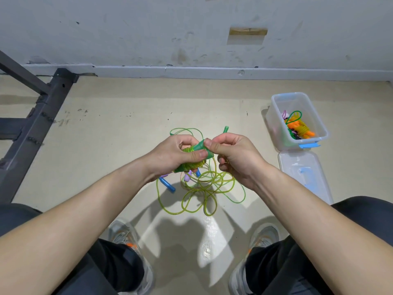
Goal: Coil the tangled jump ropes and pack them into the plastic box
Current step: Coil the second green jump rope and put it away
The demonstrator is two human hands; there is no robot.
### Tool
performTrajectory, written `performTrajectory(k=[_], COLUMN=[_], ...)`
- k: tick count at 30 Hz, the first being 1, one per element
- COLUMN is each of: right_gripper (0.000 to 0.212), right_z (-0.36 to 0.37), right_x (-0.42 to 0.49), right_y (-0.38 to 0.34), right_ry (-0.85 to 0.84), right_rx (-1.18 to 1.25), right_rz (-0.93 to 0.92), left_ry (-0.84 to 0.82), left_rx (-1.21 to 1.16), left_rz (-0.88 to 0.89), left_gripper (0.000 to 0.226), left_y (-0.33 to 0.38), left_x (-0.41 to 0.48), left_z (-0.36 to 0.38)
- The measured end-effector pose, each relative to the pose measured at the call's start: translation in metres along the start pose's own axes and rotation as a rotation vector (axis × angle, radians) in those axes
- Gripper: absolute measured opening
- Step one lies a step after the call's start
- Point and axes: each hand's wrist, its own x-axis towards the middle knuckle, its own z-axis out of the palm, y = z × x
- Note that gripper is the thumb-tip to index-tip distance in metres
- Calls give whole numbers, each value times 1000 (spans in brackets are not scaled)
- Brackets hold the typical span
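Observation:
My left hand [177, 154] grips a green jump-rope handle [198, 148] with yellow-green cord wound around it. My right hand [231, 155] pinches the cord beside that handle, fingers curled. Loose loops of the green rope [202, 188] hang down and spread over the floor below my hands. A second green handle [225, 129] pokes up behind my right hand. A blue-handled rope [169, 185] and a lilac handle [187, 177] lie under the loops. The clear plastic box [276, 107] stands at the right, holding coiled ropes with orange handles [302, 127].
The box's clear lid [306, 177] with blue clips lies on the floor just in front of the box. A dark metal frame [38, 124] stands at the left. A wall with a skirting board runs across the back. My two shoes are below the ropes.

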Motion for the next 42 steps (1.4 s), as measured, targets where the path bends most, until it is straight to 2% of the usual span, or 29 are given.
performTrajectory(k=[4,6,8,11,14,18,21,25,32,36,42], right_gripper=[21,19,17,15,13,9,17,11,10,11,8], right_z=[-7,-11,-15,-17,-18,-18,-16,-15,-20,-22,-26], right_x=[1,2,4,5,7,9,9,10,9,9,9], right_y=[2,3,5,9,6,4,4,4,-4,-6,-11], right_ry=[-1,-43,-92,-132,-140,-156,-169,-186,-277,-318,-352], right_rx=[-130,-125,-102,-123,-106,-34,60,153,148,135,119], right_rz=[-1,53,106,93,54,33,50,94,192,243,339], left_ry=[15,-10,-49,-130,-115,-66,-24,44,17,14,1], left_rx=[19,39,49,47,-23,-107,-142,-164,-111,-60,-9], left_rz=[-32,-45,-71,-106,-122,-91,-47,2,80,119,156], left_gripper=[17,15,25,44,57,48,55,33,20,26,17], left_y=[-3,-6,-6,-7,-8,-11,-11,-12,-6,-4,0], left_x=[1,2,0,-1,0,0,-1,-1,-5,-8,-10], left_z=[5,7,7,5,4,6,8,14,13,14,15])
